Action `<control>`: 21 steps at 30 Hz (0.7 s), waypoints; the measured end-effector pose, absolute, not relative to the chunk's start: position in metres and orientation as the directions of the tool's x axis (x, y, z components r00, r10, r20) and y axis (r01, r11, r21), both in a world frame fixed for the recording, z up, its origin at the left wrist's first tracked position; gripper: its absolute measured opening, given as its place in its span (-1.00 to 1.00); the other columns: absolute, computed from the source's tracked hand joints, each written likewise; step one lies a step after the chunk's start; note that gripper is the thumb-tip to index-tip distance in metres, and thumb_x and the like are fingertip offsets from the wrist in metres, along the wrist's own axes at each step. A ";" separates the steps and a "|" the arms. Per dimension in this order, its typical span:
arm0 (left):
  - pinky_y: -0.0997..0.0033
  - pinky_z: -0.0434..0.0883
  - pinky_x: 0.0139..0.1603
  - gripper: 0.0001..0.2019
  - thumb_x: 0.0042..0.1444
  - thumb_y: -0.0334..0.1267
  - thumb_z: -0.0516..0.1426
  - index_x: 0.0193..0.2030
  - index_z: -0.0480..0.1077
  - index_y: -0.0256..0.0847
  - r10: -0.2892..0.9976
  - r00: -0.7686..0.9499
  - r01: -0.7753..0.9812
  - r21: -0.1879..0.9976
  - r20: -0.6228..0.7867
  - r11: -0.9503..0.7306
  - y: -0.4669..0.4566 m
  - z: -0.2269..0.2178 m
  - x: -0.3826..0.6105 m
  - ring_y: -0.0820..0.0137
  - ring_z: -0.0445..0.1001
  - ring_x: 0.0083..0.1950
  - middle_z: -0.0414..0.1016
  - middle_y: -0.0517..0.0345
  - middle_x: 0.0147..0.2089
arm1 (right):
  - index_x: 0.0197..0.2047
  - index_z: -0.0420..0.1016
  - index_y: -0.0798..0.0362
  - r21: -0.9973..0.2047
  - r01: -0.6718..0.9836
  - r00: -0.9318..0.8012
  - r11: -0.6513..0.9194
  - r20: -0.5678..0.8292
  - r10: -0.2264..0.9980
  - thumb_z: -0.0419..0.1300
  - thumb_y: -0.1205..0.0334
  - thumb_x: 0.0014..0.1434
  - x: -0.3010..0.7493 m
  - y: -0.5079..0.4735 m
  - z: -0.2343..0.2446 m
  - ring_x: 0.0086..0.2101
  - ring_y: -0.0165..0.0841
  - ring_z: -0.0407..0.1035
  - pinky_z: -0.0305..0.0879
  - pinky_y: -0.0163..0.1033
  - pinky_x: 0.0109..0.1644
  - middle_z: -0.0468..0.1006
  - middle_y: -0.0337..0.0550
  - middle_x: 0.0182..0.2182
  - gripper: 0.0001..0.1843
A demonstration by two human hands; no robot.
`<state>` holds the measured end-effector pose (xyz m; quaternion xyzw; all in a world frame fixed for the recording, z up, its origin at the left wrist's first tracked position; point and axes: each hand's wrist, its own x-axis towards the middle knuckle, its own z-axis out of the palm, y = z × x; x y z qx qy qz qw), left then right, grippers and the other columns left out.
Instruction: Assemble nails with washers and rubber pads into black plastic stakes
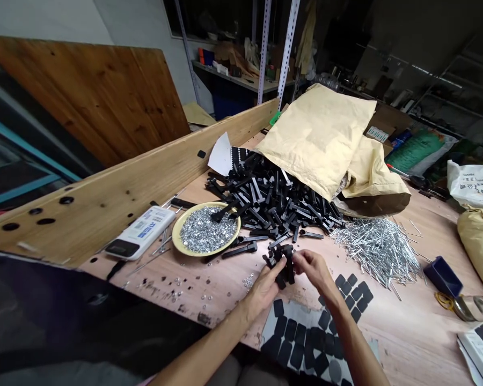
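My left hand (264, 285) is closed around a small bunch of black plastic parts (280, 264), which look like short bars with a wider head. At the right side of that bunch, my right hand (312, 267) has its fingertips pinched together; what sits between them is too small to tell. Beyond my hands lies a large heap of the same black parts (265, 198). A yellow plate (177, 247) full of small metal nuts or washers (205, 230) stands to the left, with a few black parts resting on its far edge. Loose metal bits (248, 280) lie beside my left hand.
A pile of thin metal rods (380, 252) lies right. Black pads on a backing sheet (301, 338) lie under my forearms. A white power bank (143, 233) lies left, by the wooden side board (116, 198). A paper sack (317, 134) covers part of the heap; a blue tray (444, 276) stands right.
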<state>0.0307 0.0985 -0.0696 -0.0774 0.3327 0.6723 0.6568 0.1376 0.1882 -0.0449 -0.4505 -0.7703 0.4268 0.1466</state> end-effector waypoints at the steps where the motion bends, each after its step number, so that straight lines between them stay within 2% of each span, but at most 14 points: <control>1: 0.27 0.46 -0.08 -0.84 -0.01 -0.38 0.24 -0.24 0.51 -0.32 0.828 -0.122 -0.935 0.344 -0.548 0.089 0.099 -0.069 0.031 0.29 0.55 -0.25 0.58 -0.01 -0.33 | -0.36 0.37 0.09 -0.768 0.602 -0.511 0.218 -0.161 0.844 -0.04 0.03 0.21 0.133 0.192 -0.044 -0.51 -0.36 0.41 0.29 -0.31 -0.43 0.48 -0.19 -0.52 -0.67; 4: 0.24 0.50 -0.15 -0.93 -0.03 -0.46 0.24 -0.36 0.49 -0.29 0.781 -0.148 -0.939 0.333 -0.606 0.081 0.097 -0.071 0.028 0.41 0.51 -0.45 0.54 0.13 -0.45 | -0.36 0.32 0.07 -0.613 0.764 -0.347 0.201 -0.128 0.929 0.01 0.14 0.20 0.111 0.211 -0.048 -0.39 -0.32 0.45 0.27 -0.30 -0.35 0.50 -0.14 -0.44 -0.80; 6: 0.23 0.50 -0.16 -0.91 -0.05 -0.52 0.23 -0.43 0.46 -0.29 0.753 -0.155 -0.946 0.316 -0.640 0.073 0.095 -0.074 0.024 0.45 0.48 -0.49 0.51 0.17 -0.49 | -0.32 0.31 0.07 -0.549 0.815 -0.301 0.185 -0.128 0.945 0.10 0.23 0.13 0.096 0.223 -0.053 -0.31 -0.25 0.44 0.26 -0.26 -0.29 0.51 -0.09 -0.39 -0.91; 8: 0.22 0.50 -0.13 -0.91 -0.04 -0.54 0.22 -0.45 0.45 -0.32 0.755 -0.134 -0.951 0.296 -0.642 0.083 0.093 -0.076 0.018 0.44 0.49 -0.45 0.51 0.14 -0.46 | -0.26 0.29 0.07 -0.525 0.835 -0.273 0.164 -0.137 0.952 0.13 0.31 0.08 0.085 0.230 -0.058 -0.25 -0.20 0.43 0.24 -0.22 -0.26 0.51 -0.05 -0.34 -0.88; 11: 0.17 0.47 -0.08 -0.93 0.01 -0.50 0.20 -0.36 0.48 -0.32 0.789 -0.058 -0.957 0.258 -0.612 0.130 0.091 -0.075 0.010 0.41 0.51 -0.36 0.55 0.08 -0.36 | -0.20 0.26 0.07 -0.509 0.852 -0.239 0.124 -0.167 0.957 0.11 0.42 0.02 0.083 0.237 -0.058 -0.27 -0.21 0.43 0.24 -0.22 -0.27 0.50 -0.05 -0.33 -0.77; 14: 0.08 0.46 -0.06 -0.90 0.06 -0.42 0.19 -0.25 0.48 -0.25 0.802 0.013 -0.962 0.213 -0.597 0.173 0.092 -0.070 0.004 0.38 0.52 -0.28 0.55 0.11 -0.25 | -0.21 0.27 0.08 -0.528 0.846 -0.225 0.075 -0.227 0.947 0.11 0.44 -0.04 0.100 0.236 -0.050 -0.40 -0.27 0.42 0.26 -0.26 -0.39 0.49 -0.13 -0.44 -0.73; 17: 0.02 0.47 -0.08 -0.91 0.08 -0.40 0.18 -0.25 0.47 -0.22 0.798 0.007 -0.966 0.202 -0.603 0.161 0.095 -0.066 0.006 0.40 0.52 -0.28 0.55 0.14 -0.23 | -0.16 0.29 0.10 -0.582 0.813 -0.238 0.030 -0.284 0.929 0.12 0.37 -0.03 0.125 0.216 -0.040 -0.55 -0.35 0.37 0.26 -0.32 -0.54 0.44 -0.26 -0.57 -0.70; 19: 0.05 0.47 -0.08 -0.93 0.06 -0.38 0.20 -0.27 0.47 -0.24 0.795 -0.004 -0.970 0.197 -0.606 0.145 0.098 -0.065 0.013 0.42 0.51 -0.32 0.55 0.16 -0.27 | -0.09 0.30 0.11 -0.691 0.719 -0.303 0.066 -0.227 0.925 0.11 0.29 0.02 0.139 0.191 -0.039 -0.56 -0.36 0.37 0.28 -0.33 -0.57 0.45 -0.27 -0.57 -0.66; 21: 0.13 0.48 -0.10 -0.92 0.03 -0.36 0.24 -0.30 0.47 -0.27 0.813 -0.001 -0.973 0.189 -0.582 0.133 0.101 -0.064 0.022 0.42 0.50 -0.34 0.55 0.14 -0.31 | -0.08 0.35 0.10 -0.781 0.599 -0.398 0.178 -0.098 0.912 0.09 0.23 0.07 0.147 0.167 -0.042 -0.54 -0.36 0.37 0.32 -0.30 -0.54 0.47 -0.22 -0.52 -0.68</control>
